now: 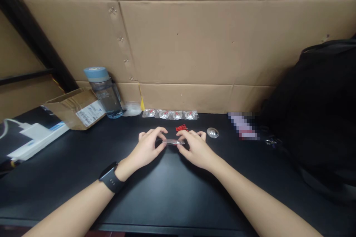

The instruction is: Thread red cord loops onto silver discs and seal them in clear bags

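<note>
Together, left hand [148, 147] and right hand [194, 147] (fingertips pinching) on clear packet [173, 142].

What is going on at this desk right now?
A person holds a small clear packet between both hands over a black desk: the left hand pinches one end, the right hand the other. Just beyond lie a bit of red cord and a clear dome-shaped piece. A row of similar packets sits by the cardboard wall, with a water bottle and a cardboard box to the left.
</note>
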The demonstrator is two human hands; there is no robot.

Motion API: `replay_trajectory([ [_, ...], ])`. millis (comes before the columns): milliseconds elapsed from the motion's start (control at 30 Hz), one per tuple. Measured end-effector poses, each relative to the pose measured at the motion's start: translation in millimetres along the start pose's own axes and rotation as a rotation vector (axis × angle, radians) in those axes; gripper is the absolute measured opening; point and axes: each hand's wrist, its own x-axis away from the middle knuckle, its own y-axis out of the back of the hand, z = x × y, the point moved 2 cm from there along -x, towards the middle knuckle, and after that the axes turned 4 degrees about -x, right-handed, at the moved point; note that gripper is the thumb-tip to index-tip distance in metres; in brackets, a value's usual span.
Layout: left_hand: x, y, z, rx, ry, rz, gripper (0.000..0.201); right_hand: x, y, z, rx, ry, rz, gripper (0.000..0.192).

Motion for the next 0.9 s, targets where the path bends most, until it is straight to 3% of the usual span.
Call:
replay_trajectory([
  [300,-2,-1.8,7,0.174,0.061,-0.026,0.035,-2,-1,-5,-0.111,-0.080,0.012,0.046],
  [767,-4,-4.8,10,0.330,0.077,-0.046,0.043,-7,7,-13,-0.341,-0.175,-0.180,0.035],
  [900,-5,-3.8,14,0.313,0.113,-0.061,0.041,-11,20,-25,-0.274,-0.201,-0.253,0.035],
])
